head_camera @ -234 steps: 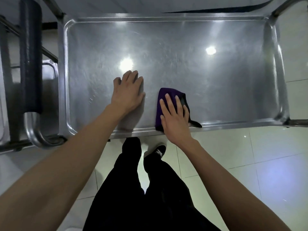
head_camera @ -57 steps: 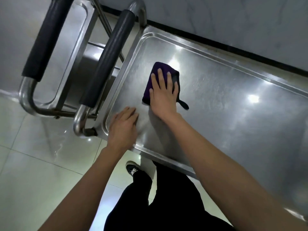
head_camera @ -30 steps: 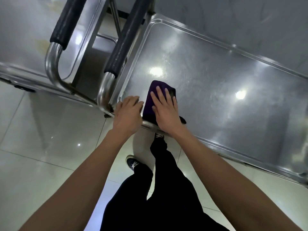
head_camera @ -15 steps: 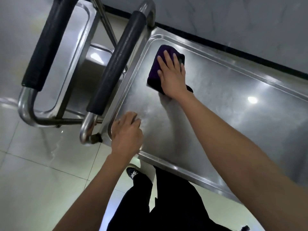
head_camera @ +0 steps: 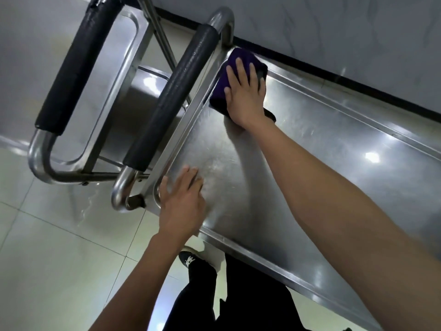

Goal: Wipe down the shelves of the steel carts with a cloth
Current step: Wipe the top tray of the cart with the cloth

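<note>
Item 1, far left: second steel cart with black foam-padded push handle (head_camera: 71, 68), parked alongside; its shelf shows no cloth on it.

Item 2: black foam-padded handle on a bent steel tube (head_camera: 171, 99), belonging to the cart I am working on, running along the shelf's left end.

Item 3: my left hand (head_camera: 183, 201), fingers straight and spread, palm flat on the near left corner of the shelf, holding nothing. Half a second ago its fingers were bunched at that corner; now they lie flat, which I judge steadies the cart.

Item 4: flat stainless steel cart shelf with raised rim (head_camera: 298, 144), scuffed, ceiling lights reflected in it.

Item 5: folded dark purple cloth (head_camera: 222, 89), now in the far left corner of the shelf, against the rim below the handle post. Earlier it sat lower along the left edge, and about a second ago at the near rim.

Item 6: my right hand (head_camera: 245, 96), fingers straight, pressing down on the cloth. The stroke has reached the far corner, so I judge the left strip covered and the rest of the shelf to the right due next.
</note>
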{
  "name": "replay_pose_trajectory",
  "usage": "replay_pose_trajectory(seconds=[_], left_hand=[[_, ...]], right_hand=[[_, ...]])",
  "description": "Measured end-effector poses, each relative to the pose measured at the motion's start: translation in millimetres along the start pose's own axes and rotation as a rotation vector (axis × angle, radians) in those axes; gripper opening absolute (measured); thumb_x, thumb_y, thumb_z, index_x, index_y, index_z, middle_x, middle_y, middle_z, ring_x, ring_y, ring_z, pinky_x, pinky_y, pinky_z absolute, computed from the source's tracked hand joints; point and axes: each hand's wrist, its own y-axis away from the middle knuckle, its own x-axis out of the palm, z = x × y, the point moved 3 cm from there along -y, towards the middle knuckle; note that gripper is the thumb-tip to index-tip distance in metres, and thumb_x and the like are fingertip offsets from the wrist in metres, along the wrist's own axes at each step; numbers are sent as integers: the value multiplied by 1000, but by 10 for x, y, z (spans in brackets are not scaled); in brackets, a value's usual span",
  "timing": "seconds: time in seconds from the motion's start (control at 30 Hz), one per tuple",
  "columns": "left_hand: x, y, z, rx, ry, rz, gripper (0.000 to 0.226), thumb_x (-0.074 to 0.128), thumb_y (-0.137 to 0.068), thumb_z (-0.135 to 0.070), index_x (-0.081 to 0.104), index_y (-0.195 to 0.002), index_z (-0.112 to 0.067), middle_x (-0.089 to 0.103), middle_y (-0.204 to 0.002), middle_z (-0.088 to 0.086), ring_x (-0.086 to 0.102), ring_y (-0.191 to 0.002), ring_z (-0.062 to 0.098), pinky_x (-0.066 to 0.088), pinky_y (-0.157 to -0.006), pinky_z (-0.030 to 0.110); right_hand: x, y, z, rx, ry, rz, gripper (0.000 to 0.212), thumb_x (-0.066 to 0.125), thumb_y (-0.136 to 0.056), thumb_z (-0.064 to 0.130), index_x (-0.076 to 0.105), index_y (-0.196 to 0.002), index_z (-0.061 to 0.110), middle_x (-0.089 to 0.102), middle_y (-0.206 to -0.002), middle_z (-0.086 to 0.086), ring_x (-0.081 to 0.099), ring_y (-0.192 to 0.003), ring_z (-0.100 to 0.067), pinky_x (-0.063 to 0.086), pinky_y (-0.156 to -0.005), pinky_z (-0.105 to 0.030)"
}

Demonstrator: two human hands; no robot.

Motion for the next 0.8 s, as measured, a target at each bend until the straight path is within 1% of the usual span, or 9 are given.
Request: replay_pose_trajectory(seconds=[0.1, 0.17, 0.23, 0.3, 0.37, 0.5, 0.6, 0.7, 0.8], left_hand=[[-10, 98, 45, 18, -39, 44, 45, 48, -98, -25, 50, -142, -21, 29, -160, -5, 10, -154, 15, 11, -119, 63], [-27, 188, 103, -5, -12, 20, 43, 45, -100, -26, 49, -142, -23, 30, -160, -4, 8, -154, 17, 10, -120, 60], [-58, 342, 201, -23, 65, -68, 34, 50, -97, -20, 60, -130, -20, 44, -150, -1, 25, -149, 20, 20, -118, 57], [-55, 550, 335, 2, 123, -193, 27, 57, -93, -12, 70, -118, -14, 58, -136, 4, 47, -135, 25, 35, -109, 54], [-17, 766, 481, 16, 158, -265, 25, 61, -91, -8, 73, -113, -11, 65, -128, 7, 58, -122, 27, 44, -100, 53], [41, 1136, 724, -2, 154, -235, 24, 64, -89, -9, 73, -111, -13, 66, -123, 5, 58, -119, 29, 49, -90, 50], [63, 1344, 871, 20, 118, -199, 26, 59, -92, -12, 71, -115, -13, 65, -127, 5, 57, -120, 29, 48, -92, 48], [110, 1489, 970, 32, 67, -149, 32, 51, -96, -16, 68, -123, -16, 62, -133, 2, 53, -126, 26, 45, -99, 47], [152, 1609, 1072, 50, 46, -133, 33, 48, -97, -17, 68, -124, -17, 63, -131, 0, 52, -123, 25, 43, -98, 44]], right_hand=[[156, 304, 269, -49, -16, 27, 57, 25, -105, 35, 13, -159, 23, -3, -168, -1, -5, -154, -30, 3, -123, -54], [253, 524, 419, -65, -26, 39, 57, 24, -105, 35, 11, -160, 22, -4, -168, -2, -7, -153, -31, 4, -123, -55], [331, 746, 532, -67, -37, 50, 58, 25, -106, 35, 10, -160, 22, -6, -168, -2, -8, -153, -31, 4, -123, -55], [406, 985, 642, -67, -38, 54, 58, 26, -106, 35, 10, -160, 22, -6, -168, -2, -9, -153, -30, 4, -123, -56], [495, 1256, 771, -70, -45, 67, 58, 27, -106, 35, 9, -160, 22, -7, -168, -1, -10, -153, -30, 3, -123, -56], [699, 1820, 1048, -95, -46, 93, 59, 30, -106, 32, 8, -160, 22, -9, -168, -1, -11, -153, -31, 2, -123, -56], [847, 2220, 1211, -120, -21, 88, 60, 31, -106, 32, 8, -160, 22, -8, -168, -2, -10, -153, -32, 2, -123, -57], [975, 2561, 1314, -139, 8, 80, 59, 32, -105, 32, 9, -159, 23, -6, -168, -3, -9, -153, -33, 2, -122, -57], [1074, 2843, 1387, -141, 33, 84, 59, 33, -105, 32, 11, -159, 24, -5, -168, -2, -9, -153, -32, 5, -122, -58]])
